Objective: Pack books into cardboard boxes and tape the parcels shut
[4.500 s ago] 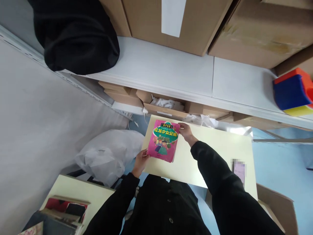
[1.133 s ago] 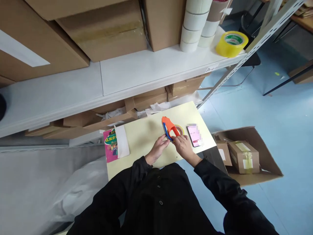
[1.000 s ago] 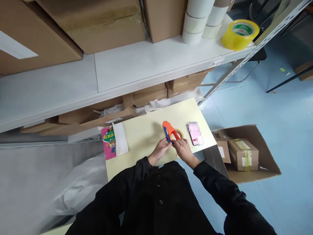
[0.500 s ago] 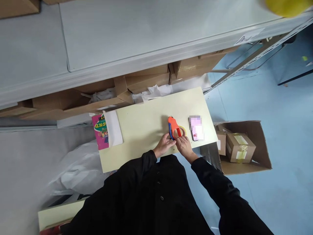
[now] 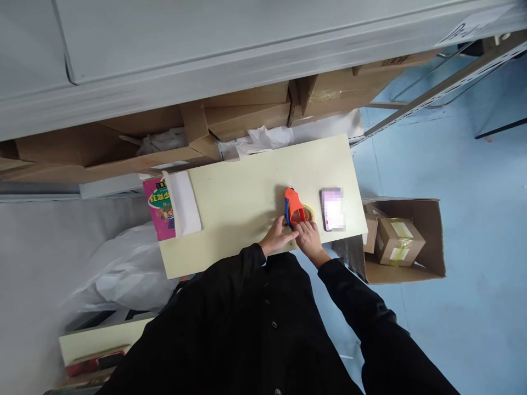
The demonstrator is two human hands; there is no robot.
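An orange and blue tape dispenser (image 5: 293, 199) with a roll of tape (image 5: 308, 214) lies over the pale yellow tabletop (image 5: 234, 203). My right hand (image 5: 308, 238) is closed at the dispenser's near end, fingers curled by its red part and the roll. From the left, my left hand (image 5: 275, 238) grips the near blue edge, thumb raised against it. The fingertips of both hands meet there, so the exact contact is partly hidden. Right of the dispenser lies a phone (image 5: 332, 210) with a blurred screen.
A colourful book (image 5: 160, 211) under a white sheet (image 5: 185, 203) lies at the table's left end. Open cardboard boxes (image 5: 247, 118) stand behind, below a grey shelf (image 5: 247, 38). On the floor at right, a large carton (image 5: 432, 236) holds smaller boxes. White plastic (image 5: 127, 274) lies at left.
The view has shifted slightly, so the shelf and boxes appear higher and nearer. Both hands stay on the tape dispenser, with only small finger movements.
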